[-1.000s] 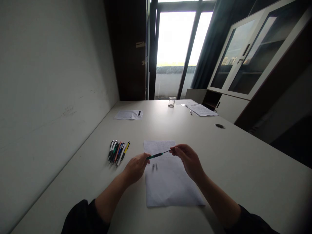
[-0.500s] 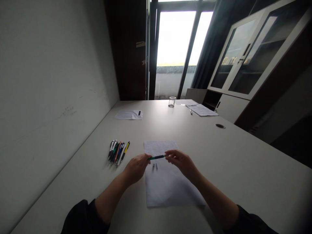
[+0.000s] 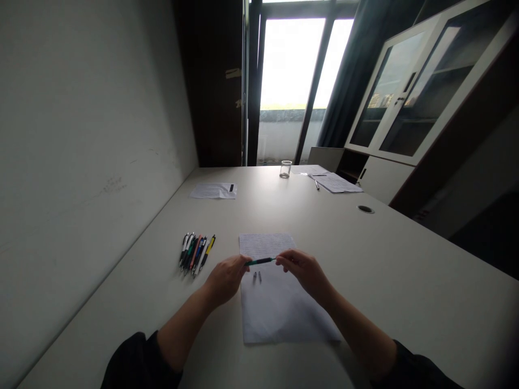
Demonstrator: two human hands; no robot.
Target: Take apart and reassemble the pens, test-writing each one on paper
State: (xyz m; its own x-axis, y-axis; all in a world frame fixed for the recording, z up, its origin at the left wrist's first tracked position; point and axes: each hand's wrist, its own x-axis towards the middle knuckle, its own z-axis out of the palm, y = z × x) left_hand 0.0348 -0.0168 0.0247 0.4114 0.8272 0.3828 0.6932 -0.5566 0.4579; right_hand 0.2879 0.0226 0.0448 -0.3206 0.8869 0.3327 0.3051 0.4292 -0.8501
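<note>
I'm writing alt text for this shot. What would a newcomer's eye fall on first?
First, the two hands: the left hand and right hand pinch a green pen by its ends, just above a sheet of paper where two small grey parts lie. Left of them a row of coloured pens lies on the table, and the bright window glares at the far end.

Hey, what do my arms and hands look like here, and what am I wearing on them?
The left hand and right hand are bare, with no gloves, watch or ring visible. The forearms are uncovered. The left sleeve and right sleeve are dark and bunched near the elbows.
</note>
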